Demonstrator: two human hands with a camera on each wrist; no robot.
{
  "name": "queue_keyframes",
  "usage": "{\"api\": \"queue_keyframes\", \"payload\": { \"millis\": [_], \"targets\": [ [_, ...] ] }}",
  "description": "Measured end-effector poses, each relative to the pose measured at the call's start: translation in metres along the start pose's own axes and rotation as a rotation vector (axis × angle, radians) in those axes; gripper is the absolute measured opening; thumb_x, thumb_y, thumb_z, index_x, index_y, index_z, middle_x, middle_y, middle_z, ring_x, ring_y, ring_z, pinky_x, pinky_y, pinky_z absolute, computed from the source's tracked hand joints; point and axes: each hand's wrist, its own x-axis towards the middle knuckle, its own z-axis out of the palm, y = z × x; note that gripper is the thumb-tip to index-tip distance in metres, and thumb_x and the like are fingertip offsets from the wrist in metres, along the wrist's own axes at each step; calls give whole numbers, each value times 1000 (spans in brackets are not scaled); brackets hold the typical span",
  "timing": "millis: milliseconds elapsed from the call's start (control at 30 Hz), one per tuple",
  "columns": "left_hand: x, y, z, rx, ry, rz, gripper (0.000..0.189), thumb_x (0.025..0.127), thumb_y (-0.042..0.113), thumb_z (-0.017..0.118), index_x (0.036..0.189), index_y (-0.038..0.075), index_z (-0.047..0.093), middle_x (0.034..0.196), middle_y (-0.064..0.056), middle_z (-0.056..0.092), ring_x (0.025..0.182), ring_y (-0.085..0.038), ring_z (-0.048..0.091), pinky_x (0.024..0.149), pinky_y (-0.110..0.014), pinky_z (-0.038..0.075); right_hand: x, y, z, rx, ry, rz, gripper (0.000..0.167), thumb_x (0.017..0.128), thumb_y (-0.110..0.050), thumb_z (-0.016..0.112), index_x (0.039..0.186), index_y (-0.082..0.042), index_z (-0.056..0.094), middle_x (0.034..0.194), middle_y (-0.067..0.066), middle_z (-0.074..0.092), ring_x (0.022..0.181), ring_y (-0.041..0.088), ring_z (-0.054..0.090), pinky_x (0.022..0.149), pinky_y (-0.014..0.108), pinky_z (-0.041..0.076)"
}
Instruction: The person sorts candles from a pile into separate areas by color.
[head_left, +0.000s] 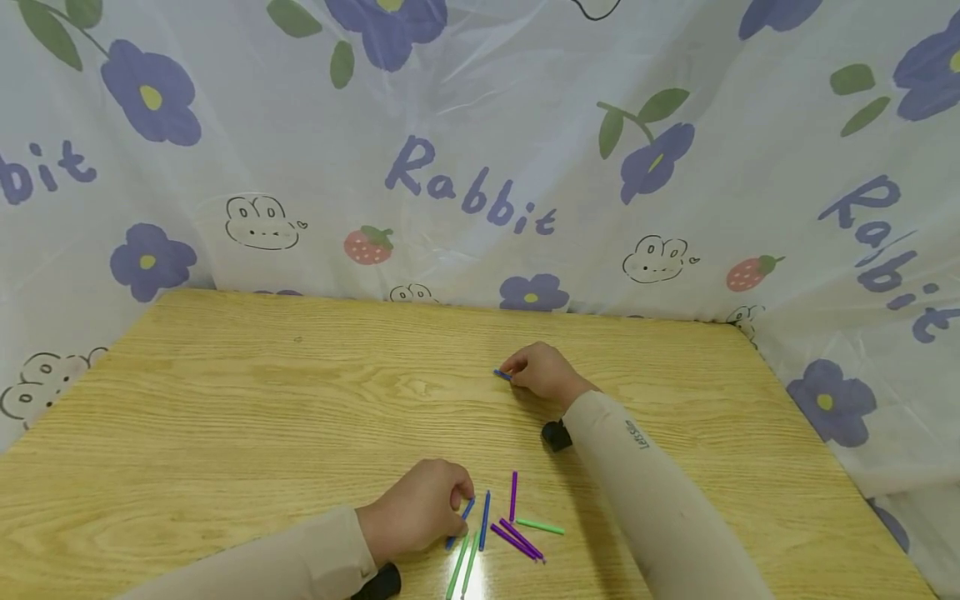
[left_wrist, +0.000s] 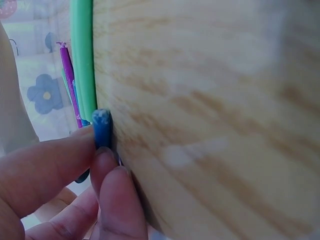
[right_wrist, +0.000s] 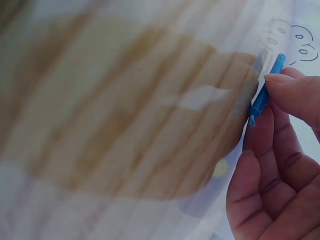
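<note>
My right hand (head_left: 543,372) reaches over the far part of the table and pinches a short blue candle (right_wrist: 260,100) between thumb and fingers. The candle's wick end shows in the right wrist view. Nearer the front, my left hand (head_left: 416,510) pinches another blue candle (left_wrist: 102,131), low at the tabletop. Beside it lies a third blue candle (head_left: 485,521). Two green candles (head_left: 457,568) lie just below, side by side. To the right are two crossing purple candles (head_left: 512,542), an upright-pointing purple candle (head_left: 513,497) and a green candle (head_left: 540,527).
The wood-grain table (head_left: 300,400) spreads around both hands. A white curtain (head_left: 465,100) printed with flowers and rabbits hangs along its back and sides. A dark wrist device (head_left: 557,436) sits under the right sleeve, another (head_left: 378,583) under the left.
</note>
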Motion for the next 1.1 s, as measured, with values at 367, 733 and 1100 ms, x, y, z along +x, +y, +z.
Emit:
{"api": "queue_keyframes", "payload": {
  "millis": [367,733,1100],
  "targets": [
    [0,1,0,-18,-11,-2,23,71,-7,79,89,-2,65,70,-2,49,64,-16,44,60,-28,40,-1,-2,0,1,-13,17,23,91,-2,61,110,-5,73,100,7,70,97,23,63,85,35,52],
    [0,0,0,-26,-7,-10,23,71,-8,78,88,-1,64,70,-2,49,64,-16,44,59,-28,40,-3,-3,-2,6,-10,0,22,90,-2,64,111,-2,72,101,9,71,99,24,64,87,34,52],
    [0,0,1,-45,-14,-24,23,72,-8,78,90,-2,65,69,-3,48,63,-16,44,60,-29,41,-8,0,-7,28,-2,19,26,91,-7,64,117,-5,69,111,9,68,107,25,61,93,39,49]
  ]
}}
